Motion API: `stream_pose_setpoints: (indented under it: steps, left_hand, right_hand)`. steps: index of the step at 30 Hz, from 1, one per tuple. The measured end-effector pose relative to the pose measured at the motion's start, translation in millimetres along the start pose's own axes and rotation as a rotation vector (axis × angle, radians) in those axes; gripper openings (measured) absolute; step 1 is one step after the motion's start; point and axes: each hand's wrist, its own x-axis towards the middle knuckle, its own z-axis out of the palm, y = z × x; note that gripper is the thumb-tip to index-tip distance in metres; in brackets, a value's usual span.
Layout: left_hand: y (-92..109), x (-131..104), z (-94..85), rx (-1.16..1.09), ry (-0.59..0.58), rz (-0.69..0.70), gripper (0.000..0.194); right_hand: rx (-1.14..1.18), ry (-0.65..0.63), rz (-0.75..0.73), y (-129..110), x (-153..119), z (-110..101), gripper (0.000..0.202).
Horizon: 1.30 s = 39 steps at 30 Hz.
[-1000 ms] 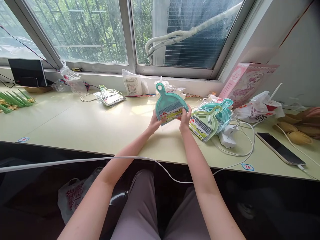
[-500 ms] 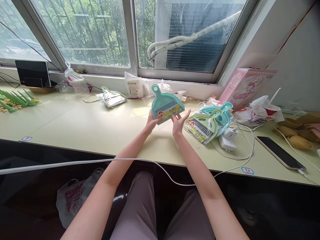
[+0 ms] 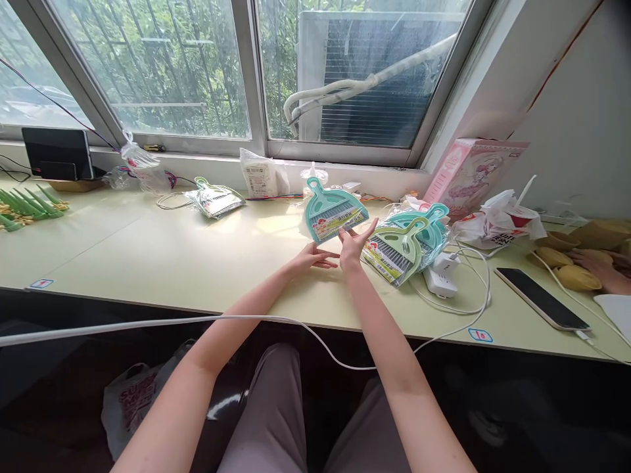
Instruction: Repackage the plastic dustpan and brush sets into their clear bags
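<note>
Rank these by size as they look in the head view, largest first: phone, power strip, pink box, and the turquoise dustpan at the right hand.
1. Pink box
2. Dustpan and phone: too alike to rank
3. Power strip

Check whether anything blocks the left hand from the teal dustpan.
Nothing visible does. The teal dustpan has its lower edge just above the left hand; whether they touch is unclear. The right hand holds that edge farther right, leaving the left end unobstructed.
</note>
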Motion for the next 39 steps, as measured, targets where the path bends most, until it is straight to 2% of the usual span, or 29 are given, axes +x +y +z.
stream_pose_setpoints:
  steps: [3, 6, 8, 12, 14, 17, 26, 32, 39]
  left_hand:
    - [-2.2, 0.4, -2.4, 0.028, -0.071, -0.066, 0.08]
    - [-0.7, 1.0, -2.8, 0.008, -0.099, -0.068, 0.084]
    - [2.1, 2.3, -3.1, -0.046, -0.033, -0.001, 0.084]
    - [9.9, 6.0, -9.8, -0.199, 0.213, 0.22, 0.066]
    - [11.9, 7.1, -15.2, -0.226, 0.307, 0.251, 0.063]
    - [10.2, 7.6, -21.6, -0.185, 0.365, 0.221, 0.067]
    - [7.5, 3.9, -19.2, -0.077, 0.293, 0.151, 0.073]
    - [2.0, 7.1, -27.4, -0.042, 0.277, 0.136, 0.081]
    - [7.2, 2.6, -20.2, -0.057, 0.272, 0.143, 0.069]
  right_hand:
    - [-0.011, -0.006, -0.016, 2.2, -1.6, 1.2, 0.109]
    - [-0.007, 0.002, 0.003, 3.2, -2.4, 2.1, 0.11]
    - [0.011, 0.006, 0.015, 2.9, -2.6, 2.6, 0.112]
    - [0.019, -0.038, 0.019, 2.3, -6.6, 5.4, 0.112]
    - [0.007, -0.081, 0.015, 2.6, -10.5, 8.0, 0.11]
    - [0.005, -0.129, 0.012, 3.3, -14.5, 10.9, 0.108]
    - [-0.051, -0.16, 0.026, 1.3, -5.2, 4.0, 0.108]
    - [-0.142, -0.139, 0.056, 6.4, -3.1, 0.7, 0.108]
    - [-0.194, -0.084, 0.104, 17.8, 1.6, -2.2, 0.111]
